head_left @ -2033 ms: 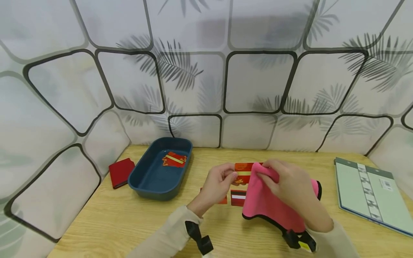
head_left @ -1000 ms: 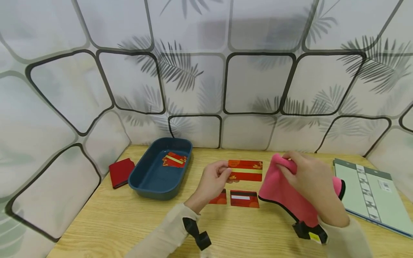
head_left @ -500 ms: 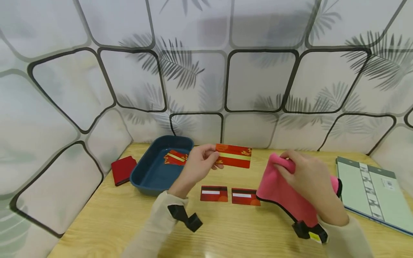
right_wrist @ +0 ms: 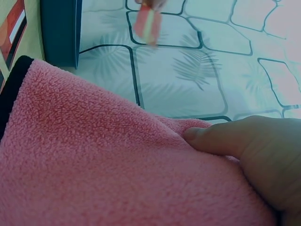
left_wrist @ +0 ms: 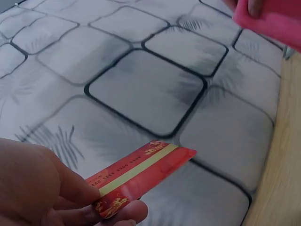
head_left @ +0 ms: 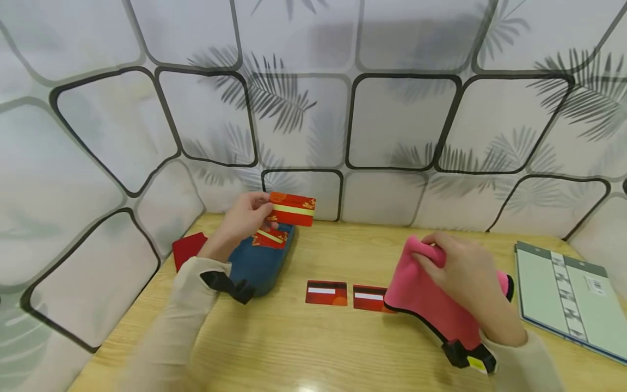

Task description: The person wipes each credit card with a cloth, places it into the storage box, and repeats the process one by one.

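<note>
My left hand [head_left: 247,218] pinches a red bank card [head_left: 293,209] with a pale yellow stripe by its left end, held up over the far part of a blue tray [head_left: 254,269]. The left wrist view shows thumb and fingers on one end of the bank card [left_wrist: 141,174], with embossed digits along it. Inside the tray lie more red cards [head_left: 270,238], partly behind the hand. My right hand [head_left: 460,272] grips a pink fleecy cloth [head_left: 431,299] with black edging, which hangs below it over the table. Its thumb presses into a fold of the cloth [right_wrist: 94,141] in the right wrist view.
Two red cards lie stripe side up on the wooden table [head_left: 313,343]: a left card [head_left: 326,293] and a right card [head_left: 368,297] partly covered by the cloth. A dark red wallet-like item [head_left: 188,247] sits left of the tray. Pale green folders [head_left: 578,299] lie at the right.
My left hand has carried the bank card away from the cloth, leftward and up to above the tray. The right hand first drew the cloth rightward, then stayed nearly still.
</note>
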Tool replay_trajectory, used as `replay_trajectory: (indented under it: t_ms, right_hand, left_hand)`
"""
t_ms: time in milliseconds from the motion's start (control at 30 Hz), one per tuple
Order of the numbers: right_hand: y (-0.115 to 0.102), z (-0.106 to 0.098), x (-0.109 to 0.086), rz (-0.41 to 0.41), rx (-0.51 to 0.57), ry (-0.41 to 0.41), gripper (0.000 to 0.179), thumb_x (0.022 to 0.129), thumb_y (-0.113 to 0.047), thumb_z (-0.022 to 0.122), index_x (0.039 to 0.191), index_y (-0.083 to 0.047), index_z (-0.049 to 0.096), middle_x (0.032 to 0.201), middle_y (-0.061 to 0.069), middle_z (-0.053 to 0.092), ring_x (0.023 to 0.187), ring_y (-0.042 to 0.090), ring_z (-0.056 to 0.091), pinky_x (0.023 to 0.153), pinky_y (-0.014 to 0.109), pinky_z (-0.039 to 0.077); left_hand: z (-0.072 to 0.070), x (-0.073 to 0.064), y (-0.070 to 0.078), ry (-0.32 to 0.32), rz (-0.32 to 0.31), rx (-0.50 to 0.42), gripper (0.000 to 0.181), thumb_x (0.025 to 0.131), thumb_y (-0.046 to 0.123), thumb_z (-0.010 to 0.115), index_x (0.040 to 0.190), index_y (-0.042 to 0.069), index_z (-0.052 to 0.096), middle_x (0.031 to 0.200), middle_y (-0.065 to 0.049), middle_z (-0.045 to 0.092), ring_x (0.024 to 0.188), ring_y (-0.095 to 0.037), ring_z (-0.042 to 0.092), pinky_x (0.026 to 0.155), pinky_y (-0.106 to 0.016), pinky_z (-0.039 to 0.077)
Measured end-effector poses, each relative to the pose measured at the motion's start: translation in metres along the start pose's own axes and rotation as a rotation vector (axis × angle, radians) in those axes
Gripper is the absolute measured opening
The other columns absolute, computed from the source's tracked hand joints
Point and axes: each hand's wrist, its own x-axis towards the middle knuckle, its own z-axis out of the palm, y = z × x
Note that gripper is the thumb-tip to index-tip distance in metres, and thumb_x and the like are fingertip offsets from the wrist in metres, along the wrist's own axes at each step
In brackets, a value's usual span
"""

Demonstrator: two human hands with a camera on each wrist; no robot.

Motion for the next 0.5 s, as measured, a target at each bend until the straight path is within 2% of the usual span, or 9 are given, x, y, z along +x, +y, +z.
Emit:
replay_trajectory:
  t_ms: [200,333,400,500]
  right_hand:
    - [0.001,0.004,0.001,-0.021,0.001,-0.004,0.027,0.067,-0.018,0.085,0.086,-0.009,0.067,0.057,-0.003,0.055,0.048,0.007,0.038,0.045,0.024,0.032]
    - [0.000,0.006,0.001,-0.017,0.005,-0.026,0.027,0.068,-0.019,0.085,0.086,-0.010,0.066,0.058,-0.004,0.053,0.049,0.006,0.039,0.046,0.024,0.032]
    - [-0.001,0.005,0.001,-0.005,0.010,-0.034,0.026,0.069,-0.018,0.085,0.086,-0.010,0.066,0.058,-0.005,0.053,0.050,0.006,0.038,0.046,0.023,0.032]
    - [-0.003,0.006,0.001,0.006,0.015,-0.038,0.026,0.069,-0.019,0.085,0.086,-0.011,0.066,0.058,-0.005,0.053,0.050,0.006,0.038,0.046,0.023,0.032]
  left_hand:
    - [-0.025,0.025,-0.028,-0.023,-0.132,0.127,0.028,0.097,0.001,0.038,0.118,-0.016,0.045,0.081,-0.011,0.057,0.057,-0.005,0.062,0.057,-0.022,0.054]
    - [-0.031,0.037,-0.049,-0.001,-0.209,0.183,0.025,0.094,-0.002,0.038,0.111,-0.016,0.048,0.079,-0.011,0.057,0.055,-0.007,0.062,0.053,-0.022,0.054]
    - [-0.031,0.043,-0.056,-0.009,-0.224,0.216,0.022,0.092,-0.003,0.039,0.106,-0.015,0.052,0.081,-0.014,0.059,0.055,-0.009,0.063,0.054,-0.025,0.055]
    - [-0.031,0.051,-0.066,-0.029,-0.240,0.249,0.015,0.090,-0.005,0.039,0.088,-0.008,0.054,0.078,-0.013,0.062,0.056,-0.011,0.065,0.059,-0.030,0.058]
